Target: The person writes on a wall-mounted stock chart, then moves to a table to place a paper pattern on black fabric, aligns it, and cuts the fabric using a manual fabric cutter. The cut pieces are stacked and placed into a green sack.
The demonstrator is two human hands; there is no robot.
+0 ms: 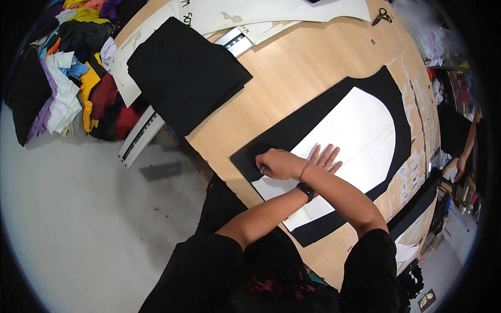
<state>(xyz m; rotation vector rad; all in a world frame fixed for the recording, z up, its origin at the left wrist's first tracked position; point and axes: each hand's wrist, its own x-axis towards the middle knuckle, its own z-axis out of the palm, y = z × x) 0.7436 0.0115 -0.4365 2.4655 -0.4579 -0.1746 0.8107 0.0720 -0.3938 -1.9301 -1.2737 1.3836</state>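
- Broadly, a pale wood-toned worktop (308,62) fills the middle of the frame, its right side scuffed with whitish patches.
- Grey floor (62,193) covers the lower left; above it, at the upper left, sits one heap of many-coloured fabrics (68,78), too jumbled to count.
- At the right edge, one other person's arm (467,151) shows beside blurred clutter.
- One white template (360,130), rounded at its upper right end, lies right of centre on one larger flat black cloth piece (318,115), which borders it.
- Two hands, forearms crossed: the left hand (326,159) is flat, fingers spread on the template, grasping nothing; the right hand (276,164) is curled at the template's left end, and whether it pinches something small I cannot tell.
- One watch (306,191), left wrist; one bracelet (304,171), right wrist.
- One folded black cloth (188,73), upper left of centre.
- One pair of scissors (382,17), upper right.
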